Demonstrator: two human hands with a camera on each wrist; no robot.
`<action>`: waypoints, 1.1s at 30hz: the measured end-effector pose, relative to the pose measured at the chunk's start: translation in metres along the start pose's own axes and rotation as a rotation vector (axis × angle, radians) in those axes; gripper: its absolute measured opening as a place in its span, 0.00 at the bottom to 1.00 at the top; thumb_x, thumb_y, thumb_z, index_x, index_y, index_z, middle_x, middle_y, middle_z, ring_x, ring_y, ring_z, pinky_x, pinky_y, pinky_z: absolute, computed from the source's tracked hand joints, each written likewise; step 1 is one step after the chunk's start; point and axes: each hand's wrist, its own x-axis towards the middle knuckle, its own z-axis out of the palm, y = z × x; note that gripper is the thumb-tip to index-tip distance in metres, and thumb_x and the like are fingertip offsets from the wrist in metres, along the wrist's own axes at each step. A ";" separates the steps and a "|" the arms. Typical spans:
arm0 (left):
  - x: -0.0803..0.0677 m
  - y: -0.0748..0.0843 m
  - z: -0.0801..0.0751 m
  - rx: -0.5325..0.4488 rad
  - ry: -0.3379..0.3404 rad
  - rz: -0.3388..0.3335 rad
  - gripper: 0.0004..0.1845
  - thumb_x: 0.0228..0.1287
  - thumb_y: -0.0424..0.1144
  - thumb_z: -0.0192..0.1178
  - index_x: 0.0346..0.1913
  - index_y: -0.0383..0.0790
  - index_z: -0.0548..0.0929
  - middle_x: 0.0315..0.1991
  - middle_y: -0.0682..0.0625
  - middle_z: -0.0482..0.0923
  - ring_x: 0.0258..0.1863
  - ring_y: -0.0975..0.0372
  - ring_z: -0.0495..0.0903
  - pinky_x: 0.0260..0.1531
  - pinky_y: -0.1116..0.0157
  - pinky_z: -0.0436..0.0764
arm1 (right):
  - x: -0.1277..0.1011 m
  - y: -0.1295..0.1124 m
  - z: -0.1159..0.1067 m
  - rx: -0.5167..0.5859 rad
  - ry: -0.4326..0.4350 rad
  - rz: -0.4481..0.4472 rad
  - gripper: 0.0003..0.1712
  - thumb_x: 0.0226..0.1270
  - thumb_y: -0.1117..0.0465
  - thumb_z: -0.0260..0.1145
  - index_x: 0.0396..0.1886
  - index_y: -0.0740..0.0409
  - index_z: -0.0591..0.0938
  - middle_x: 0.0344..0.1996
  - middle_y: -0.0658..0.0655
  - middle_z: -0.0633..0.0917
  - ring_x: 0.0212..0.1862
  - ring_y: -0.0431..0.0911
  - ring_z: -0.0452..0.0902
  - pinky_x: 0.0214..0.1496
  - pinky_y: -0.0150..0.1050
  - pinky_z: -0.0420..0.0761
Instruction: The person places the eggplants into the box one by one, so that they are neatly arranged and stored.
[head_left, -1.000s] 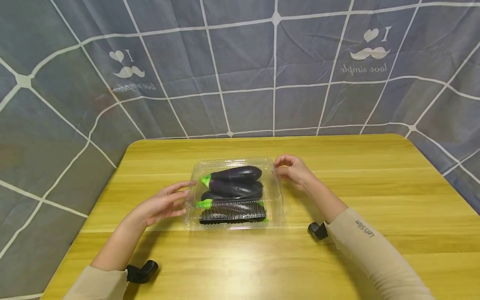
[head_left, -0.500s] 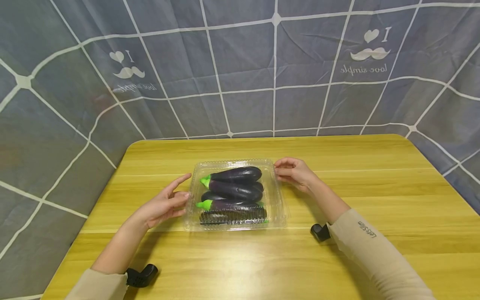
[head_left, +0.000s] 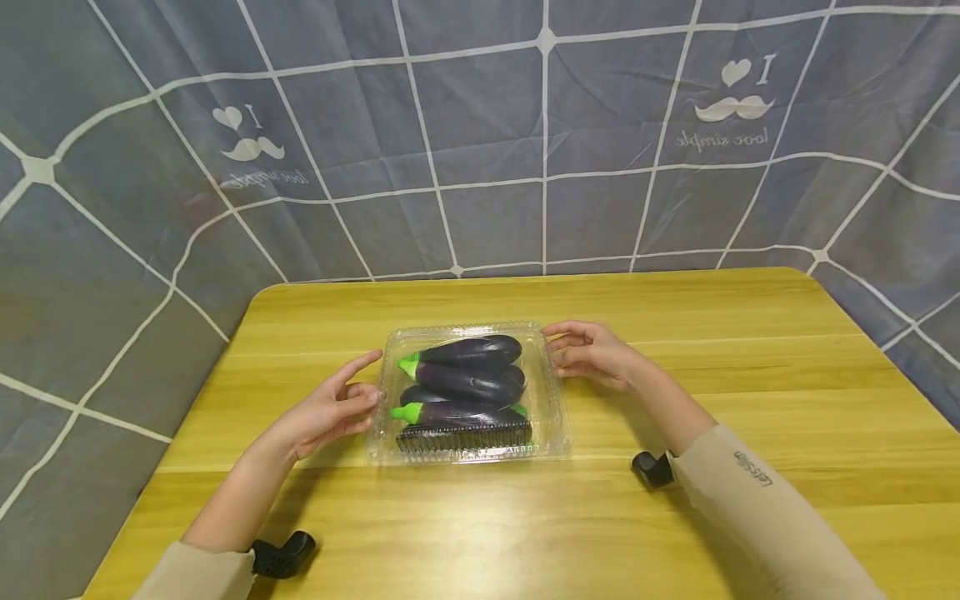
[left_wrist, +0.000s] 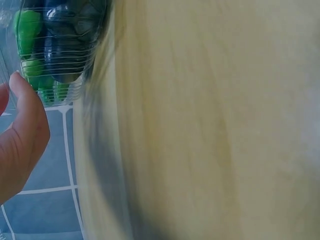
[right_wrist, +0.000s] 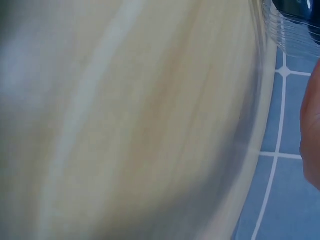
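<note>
A clear plastic clamshell box lies mid-table with its lid down. Several dark purple eggplants with green stems fill it, visible through the plastic. At the box's left side, my left hand grips the rim with thumb and bent fingers, while its index finger points straight along the edge. On the opposite side, my right hand holds the far right rim with curved fingers. The left wrist view has the thumb right at the ribbed wall; in the right wrist view only part of the hand shows.
The yellow wood-grain table has rounded far corners. Behind it hangs a grey curtain with white grid lines and mirrored lettering. A black wrist camera sticks out from each beige sleeve.
The right hand has shifted slightly nearer along the right rim. The left index finger has straightened away from the box. The lid sits flatter, and the box has moved slightly toward the near edge.
</note>
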 end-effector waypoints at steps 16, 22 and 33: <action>-0.001 0.005 0.001 0.173 -0.003 0.003 0.42 0.62 0.27 0.49 0.74 0.44 0.40 0.50 0.41 0.57 0.34 0.65 0.70 0.38 0.68 0.78 | -0.028 0.007 0.004 -0.019 -0.089 0.006 0.28 0.58 0.76 0.56 0.60 0.61 0.67 0.36 0.55 0.78 0.35 0.44 0.79 0.40 0.40 0.82; -0.003 0.008 0.003 0.218 -0.012 0.003 0.46 0.57 0.26 0.50 0.74 0.45 0.38 0.57 0.35 0.49 0.35 0.61 0.68 0.40 0.65 0.75 | -0.039 0.006 0.008 -0.118 -0.127 -0.012 0.34 0.57 0.73 0.58 0.64 0.67 0.60 0.37 0.56 0.76 0.36 0.46 0.79 0.40 0.43 0.82; -0.011 0.006 0.005 0.243 0.004 0.015 0.39 0.66 0.29 0.50 0.74 0.42 0.42 0.43 0.42 0.62 0.33 0.63 0.71 0.36 0.66 0.77 | -0.059 0.005 0.020 -0.206 -0.138 0.010 0.44 0.53 0.71 0.65 0.69 0.63 0.54 0.37 0.59 0.75 0.35 0.48 0.79 0.41 0.51 0.81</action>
